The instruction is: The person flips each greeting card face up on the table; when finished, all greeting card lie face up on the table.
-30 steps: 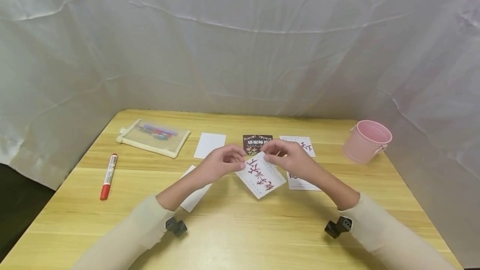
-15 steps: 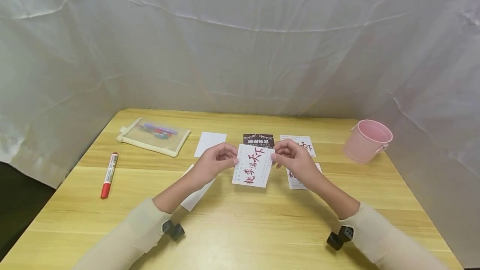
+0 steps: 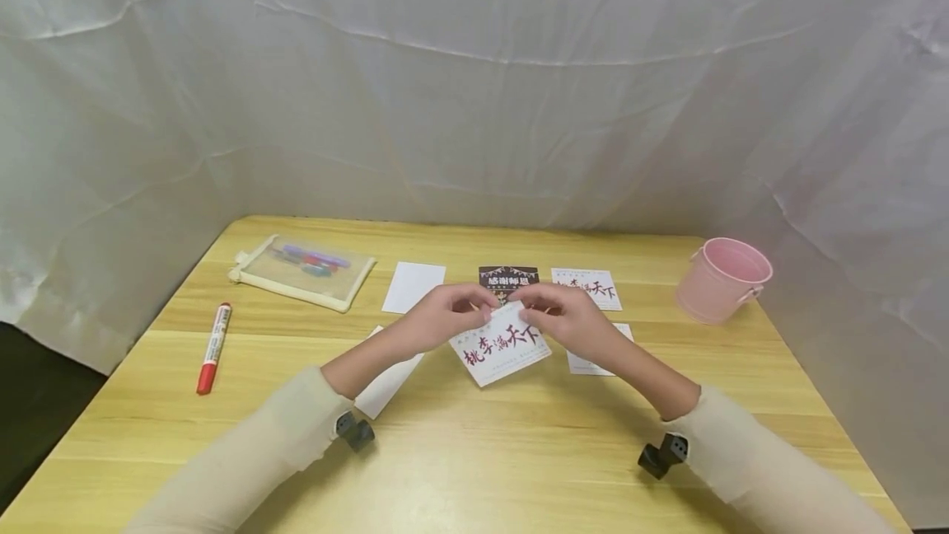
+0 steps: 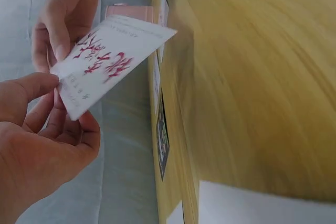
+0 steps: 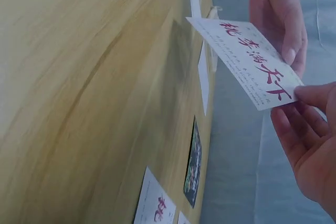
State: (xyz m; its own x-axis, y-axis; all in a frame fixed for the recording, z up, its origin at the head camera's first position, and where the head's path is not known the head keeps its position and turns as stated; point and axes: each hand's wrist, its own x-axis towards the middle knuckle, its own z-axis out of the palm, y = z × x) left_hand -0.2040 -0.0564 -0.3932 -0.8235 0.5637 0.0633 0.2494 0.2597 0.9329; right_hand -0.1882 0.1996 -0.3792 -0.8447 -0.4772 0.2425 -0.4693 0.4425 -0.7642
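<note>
A white card [image 3: 498, 359] printed with red Chinese characters is held above the table between both hands. My left hand [image 3: 445, 321] pinches its upper left part between thumb and fingers. At the upper right, my right hand [image 3: 574, 324] pinches the same card. The left wrist view shows the card [image 4: 102, 61] tilted, with the left thumb on its printed face and fingers behind. From the right wrist, the right thumb presses near one corner of the card [image 5: 252, 64], and its red lettering shows plainly. The card's top edge is partly covered by the fingers.
Behind the hands lie a dark printed card [image 3: 507, 274] and a red-lettered card [image 3: 586, 278]; another white card [image 3: 589, 367] is partly under the right arm. Blank white cards [image 3: 412, 287] lie left. A red marker [image 3: 214, 348], mesh pouch [image 3: 292, 295] with pens and pink bucket [image 3: 715, 291] stand farther out.
The held card has turned clockwise in the hands. Its lettering ran up and leftward, then upward, and now runs left to right. Both hands have shifted their grip along its edges.
</note>
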